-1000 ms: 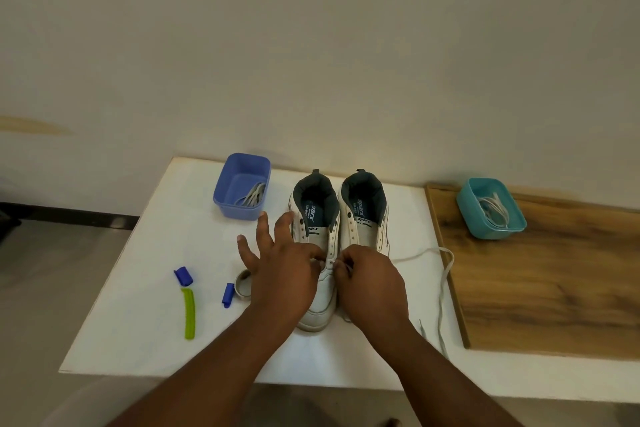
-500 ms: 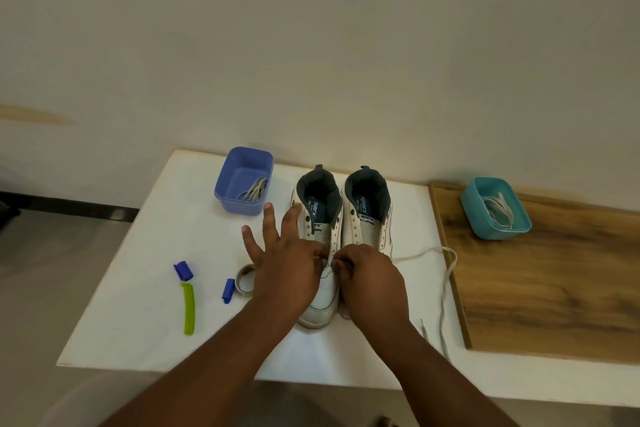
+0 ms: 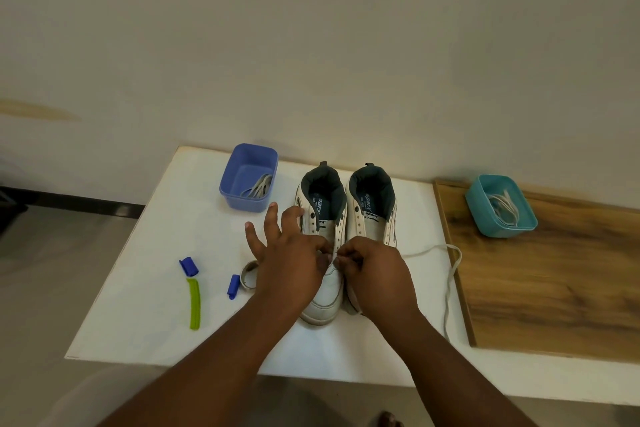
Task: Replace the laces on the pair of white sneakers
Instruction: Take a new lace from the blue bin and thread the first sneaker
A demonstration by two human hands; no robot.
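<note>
Two white sneakers stand side by side on the white table point(image 3: 166, 253), toes toward me: the left sneaker point(image 3: 320, 215) and the right sneaker point(image 3: 372, 215), both with bare upper eyelets. My left hand point(image 3: 291, 253) lies over the left sneaker's front, thumb and forefinger pinching at its inner eyelet row, other fingers spread. My right hand point(image 3: 374, 270) covers the right sneaker's front, its curled fingers pinching the white lace point(image 3: 450, 274) at the same spot. The lace trails off right across the table edge.
A blue tub point(image 3: 249, 177) holding grey laces sits at the back left. A teal tub point(image 3: 500, 206) with white laces stands on a wooden board point(image 3: 554, 288) at the right. A tape roll point(image 3: 250, 274), blue clips point(image 3: 188, 266) and a green strip point(image 3: 194, 303) lie left.
Both hands stay at the left sneaker's eyelets with only small finger shifts. The view has tilted slightly, so everything sits a little higher in frame.
</note>
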